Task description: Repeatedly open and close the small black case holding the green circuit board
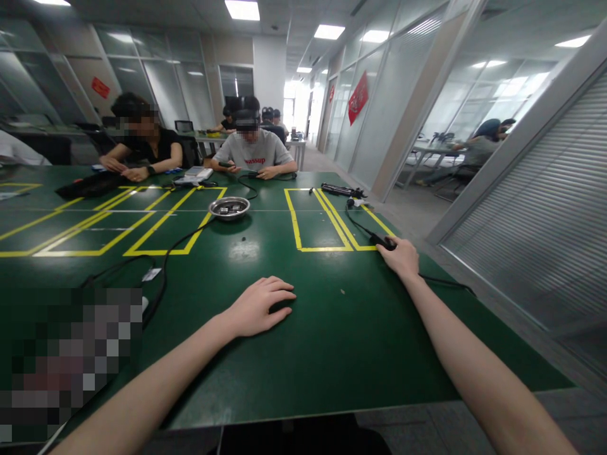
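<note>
My left hand [260, 306] rests on the green tabletop [303, 373], fingers spread and nothing in them. Out to the right, my right hand [402, 256] is closed around a black cylindrical piece [382, 242] on a black cable. Part of that piece is hidden under my fingers, so its exact kind cannot be made out. The cable [363, 226] runs from it toward a small dark end with a white tag [358, 203]. Another stretch of black cable [448, 282] lies to the right of my wrist, near the table edge.
A metal bowl [229, 208] with small metal parts stands mid-table. Yellow tape [324, 249] marks rectangles. A folded black tripod-like item [342, 190] lies at the far right. Two people [256, 150] work across the table. A cable [165, 265] and a blurred-out object [71, 360] lie left.
</note>
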A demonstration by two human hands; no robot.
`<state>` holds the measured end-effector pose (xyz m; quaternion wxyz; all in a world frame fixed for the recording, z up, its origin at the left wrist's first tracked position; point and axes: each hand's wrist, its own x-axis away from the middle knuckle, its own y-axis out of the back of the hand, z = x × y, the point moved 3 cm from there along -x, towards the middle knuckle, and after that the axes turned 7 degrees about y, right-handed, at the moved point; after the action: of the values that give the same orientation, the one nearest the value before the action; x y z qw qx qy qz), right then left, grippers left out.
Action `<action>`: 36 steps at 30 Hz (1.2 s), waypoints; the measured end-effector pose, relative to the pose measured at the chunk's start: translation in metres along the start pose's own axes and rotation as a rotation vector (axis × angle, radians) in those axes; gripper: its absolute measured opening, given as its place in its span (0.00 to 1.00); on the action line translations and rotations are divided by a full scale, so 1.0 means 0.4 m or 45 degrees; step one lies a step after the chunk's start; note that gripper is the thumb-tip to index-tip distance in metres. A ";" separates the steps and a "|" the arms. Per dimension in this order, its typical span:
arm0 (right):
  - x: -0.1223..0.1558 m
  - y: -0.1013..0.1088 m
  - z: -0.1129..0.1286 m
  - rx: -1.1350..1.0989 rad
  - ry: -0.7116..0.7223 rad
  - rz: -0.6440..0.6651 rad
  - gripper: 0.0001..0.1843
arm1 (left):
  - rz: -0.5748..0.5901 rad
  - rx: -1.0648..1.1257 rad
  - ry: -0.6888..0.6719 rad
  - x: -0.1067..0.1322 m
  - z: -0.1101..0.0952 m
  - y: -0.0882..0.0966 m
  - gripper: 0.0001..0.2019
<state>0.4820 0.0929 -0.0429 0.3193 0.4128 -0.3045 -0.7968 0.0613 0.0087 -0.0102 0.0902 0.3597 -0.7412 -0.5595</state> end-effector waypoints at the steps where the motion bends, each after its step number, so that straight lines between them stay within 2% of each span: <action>1: -0.002 0.000 0.001 -0.016 -0.016 -0.004 0.26 | 0.003 0.001 0.001 0.000 0.000 0.000 0.12; 7: -0.011 0.020 -0.007 -0.091 -0.174 -0.037 0.25 | 0.019 -0.014 0.017 -0.002 0.001 0.003 0.11; 14: -0.015 0.025 -0.025 -0.091 -0.246 -0.017 0.24 | 0.034 -0.009 0.021 0.000 0.002 -0.001 0.11; 17: -0.017 0.022 -0.027 -0.105 -0.229 -0.049 0.24 | 0.047 -0.008 0.024 -0.001 0.003 -0.003 0.11; 19: -0.017 0.019 -0.025 -0.115 -0.151 -0.087 0.25 | 0.055 -0.009 0.030 -0.001 0.004 -0.003 0.11; 23: -0.016 0.009 -0.019 -0.081 0.008 -0.094 0.21 | 0.057 0.000 0.033 -0.001 0.003 -0.002 0.12; 28: -0.019 0.008 -0.014 -0.015 -0.006 -0.014 0.22 | 0.068 0.012 0.045 -0.001 0.003 -0.001 0.12; 34: -0.019 0.015 -0.027 0.018 0.019 -0.129 0.23 | 0.064 0.012 0.047 -0.001 0.002 -0.005 0.12; 36: -0.017 0.008 -0.040 0.051 -0.008 -0.105 0.23 | 0.055 0.011 0.040 -0.001 0.002 -0.005 0.11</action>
<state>0.4995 0.0925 -0.0450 0.2770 0.4287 -0.3042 -0.8043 0.0619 0.0092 -0.0124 0.1124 0.3527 -0.7497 -0.5485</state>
